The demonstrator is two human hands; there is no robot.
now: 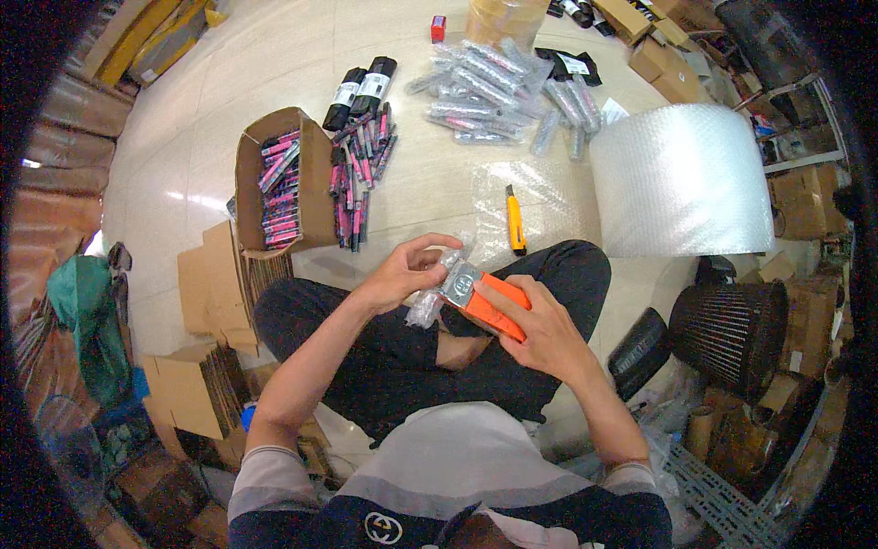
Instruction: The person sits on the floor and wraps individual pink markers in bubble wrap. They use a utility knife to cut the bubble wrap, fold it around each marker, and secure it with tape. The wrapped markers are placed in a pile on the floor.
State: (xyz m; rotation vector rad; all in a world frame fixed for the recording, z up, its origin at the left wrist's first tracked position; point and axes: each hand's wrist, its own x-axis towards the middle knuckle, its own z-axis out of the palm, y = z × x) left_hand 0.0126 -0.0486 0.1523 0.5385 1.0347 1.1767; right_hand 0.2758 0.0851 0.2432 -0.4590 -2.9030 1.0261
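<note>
My left hand (406,272) grips a bubble-wrapped bundle (426,307) above my crossed legs. Its contents are hidden by the wrap and my fingers. In my right hand (545,329) is an orange hand tool (504,305), perhaps a tape dispenser, its metal end touching the wrapped bundle. Just beyond my hands, a yellow snap-off utility knife (515,221) lies on a flat sheet of clear bubble wrap (559,199). To the right of that sheet stands a large bubble wrap roll (680,182).
An open cardboard box (314,185) holds many pink-and-black tubes; loose tubes (360,154) lie beside it. Two black rolls (374,86) sit beyond. Bubble-wrapped packs (480,89) are piled farther out. Flattened cartons (209,281) lean at left; a dark slatted container (724,336) stands at right.
</note>
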